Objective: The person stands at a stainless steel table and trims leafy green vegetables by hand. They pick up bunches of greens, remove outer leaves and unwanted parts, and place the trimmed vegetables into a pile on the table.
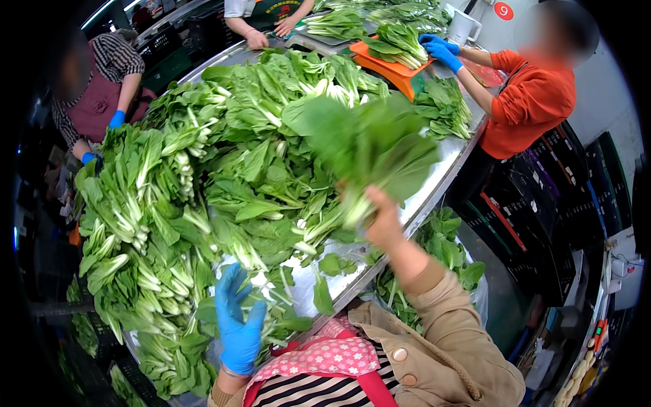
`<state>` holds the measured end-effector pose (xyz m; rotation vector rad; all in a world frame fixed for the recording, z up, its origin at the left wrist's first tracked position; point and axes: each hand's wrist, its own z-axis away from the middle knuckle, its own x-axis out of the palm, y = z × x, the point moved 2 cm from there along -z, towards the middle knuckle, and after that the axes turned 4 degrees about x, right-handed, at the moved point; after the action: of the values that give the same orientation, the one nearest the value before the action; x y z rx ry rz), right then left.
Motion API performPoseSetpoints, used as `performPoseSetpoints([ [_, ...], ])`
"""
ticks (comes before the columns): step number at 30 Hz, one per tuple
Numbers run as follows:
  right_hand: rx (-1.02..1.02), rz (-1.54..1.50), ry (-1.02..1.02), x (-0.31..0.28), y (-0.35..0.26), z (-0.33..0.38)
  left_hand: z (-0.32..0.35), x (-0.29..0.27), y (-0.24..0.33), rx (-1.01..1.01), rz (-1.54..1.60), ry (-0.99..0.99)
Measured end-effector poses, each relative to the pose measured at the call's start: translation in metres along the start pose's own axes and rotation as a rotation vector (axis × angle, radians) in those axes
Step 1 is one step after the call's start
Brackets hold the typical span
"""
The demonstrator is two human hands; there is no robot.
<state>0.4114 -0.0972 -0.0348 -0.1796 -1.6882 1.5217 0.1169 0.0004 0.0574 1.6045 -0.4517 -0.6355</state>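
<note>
My right hand (385, 220), bare, grips a bunch of bok choy (371, 146) by its pale stems above the near right edge of the metal table. Its broad green leaves fan upward and are smeared by motion. Closer to my body, my left hand (239, 329) in a blue glove is open, its fingers spread and curved with nothing in them. Loose leaves and stems lie beside it on the table. A large heap of bok choy (261, 159) covers most of the metal table (434, 178) beyond both hands.
Across the right edge, a person in orange (536, 102) handles greens on an orange scale (386, 66). Other people stand at the far side (268, 10) and left (105, 81). Below the right edge lies a leaf-filled bag (478, 298). Black crates (505, 230) are stacked at right.
</note>
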Motion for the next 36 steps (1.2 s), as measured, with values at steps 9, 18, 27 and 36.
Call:
performPoseSetpoints([
  [9, -0.522, 1.436, 0.711, -0.215, -0.16, -0.117, 0.03, -0.017, -0.043, -0.198, -0.153, 0.132],
  [18, 0.074, 1.932, 0.618, -0.264, -0.112, -0.13, 0.045, -0.013, -0.052, -0.037, -0.697, -0.102],
  [27, -0.663, 1.395, 0.147, -0.032, -0.099, -0.065, 0.058, -0.021, -0.085, 0.054, -0.959, -0.405],
  [36, -0.606, 1.525, -0.386, 0.179, 0.112, 0.034, 0.067, -0.031, -0.102, 0.181, -0.91, -0.346],
])
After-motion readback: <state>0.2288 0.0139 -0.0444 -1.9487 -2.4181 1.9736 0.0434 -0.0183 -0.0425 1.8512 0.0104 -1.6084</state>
